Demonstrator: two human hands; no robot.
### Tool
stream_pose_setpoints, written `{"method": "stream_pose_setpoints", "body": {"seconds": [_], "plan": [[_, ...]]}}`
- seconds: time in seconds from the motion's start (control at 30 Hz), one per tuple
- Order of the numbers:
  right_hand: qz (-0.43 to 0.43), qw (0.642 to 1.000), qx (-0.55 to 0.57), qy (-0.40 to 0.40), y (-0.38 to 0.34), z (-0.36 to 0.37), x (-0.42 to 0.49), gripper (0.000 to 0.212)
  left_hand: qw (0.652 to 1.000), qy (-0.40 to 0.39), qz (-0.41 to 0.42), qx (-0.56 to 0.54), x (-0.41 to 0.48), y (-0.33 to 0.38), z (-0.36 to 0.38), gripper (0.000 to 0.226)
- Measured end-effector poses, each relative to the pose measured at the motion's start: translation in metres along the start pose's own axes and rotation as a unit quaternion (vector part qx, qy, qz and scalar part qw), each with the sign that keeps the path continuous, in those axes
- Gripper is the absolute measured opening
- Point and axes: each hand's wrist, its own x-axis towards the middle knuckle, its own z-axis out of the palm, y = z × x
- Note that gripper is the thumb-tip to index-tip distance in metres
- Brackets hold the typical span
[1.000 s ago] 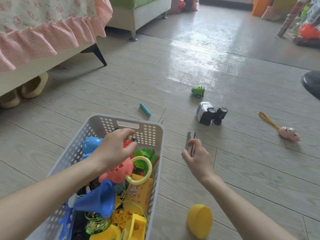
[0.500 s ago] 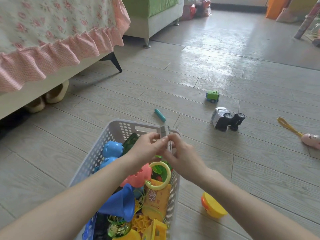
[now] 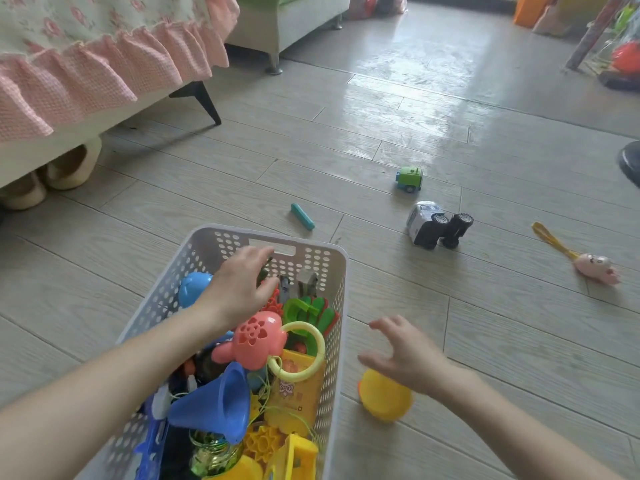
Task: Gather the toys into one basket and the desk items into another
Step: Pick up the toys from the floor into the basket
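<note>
A white perforated basket [image 3: 330,271] sits on the wooden floor [image 3: 485,341], crammed with toys: a pink watering-can shape [image 3: 254,341] with a pale yellow ring [image 3: 301,351], a blue funnel [image 3: 218,403], green pieces [image 3: 308,310] and yellow blocks [image 3: 294,455]. The left hand [image 3: 239,289] hovers over the far end of the basket, fingers [image 3: 259,254] loosely spread and holding nothing, with a small grey metal piece [image 3: 306,280] lying just beyond them against the basket's end wall. The right hand [image 3: 405,351] is out over the floor beside the basket, fingers [image 3: 384,323] spread and empty, directly above a yellow dome-shaped toy [image 3: 384,403] on the floor. Further off lie a teal stick [image 3: 302,216], a small green truck [image 3: 410,179], a white car tipped on its side [image 3: 436,225], and a pink pig-faced toy with a yellow strap [image 3: 595,268]. A bed with a pink frilled cover [image 3: 86,74] stands to the left, slippers [image 3: 45,178] tucked underneath it.
</note>
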Motion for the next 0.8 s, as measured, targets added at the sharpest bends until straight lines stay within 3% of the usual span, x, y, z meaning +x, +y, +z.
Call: {"method": "stream_pose_setpoints", "body": {"seconds": [0.1,0.17,0.43,0.53,0.67,0.8], "plan": [[0.021,0.994,-0.034,-0.105,0.010,0.017,-0.009,0.087,0.995,-0.029,0.023,0.091,0.011,-0.002,0.005,0.061],[0.028,0.989,-0.060,-0.132,0.012,0.026,-0.013,0.089,0.990,-0.039,0.014,0.137,0.016,-0.005,0.005,0.065],[0.074,0.986,-0.055,-0.142,0.011,0.041,-0.005,0.050,0.975,-0.003,-0.107,0.194,0.004,-0.056,-0.028,0.073],[0.083,0.992,-0.048,-0.082,0.005,0.021,0.000,0.048,0.974,-0.007,-0.152,0.169,-0.008,-0.077,-0.039,0.076],[0.105,0.992,0.029,0.068,-0.014,-0.030,0.009,0.044,0.980,-0.027,-0.182,0.077,-0.018,-0.087,-0.042,0.075],[0.039,0.965,0.101,0.238,-0.047,-0.074,0.019,0.041,0.979,-0.040,-0.196,0.046,-0.019,-0.081,-0.036,0.067]]}}
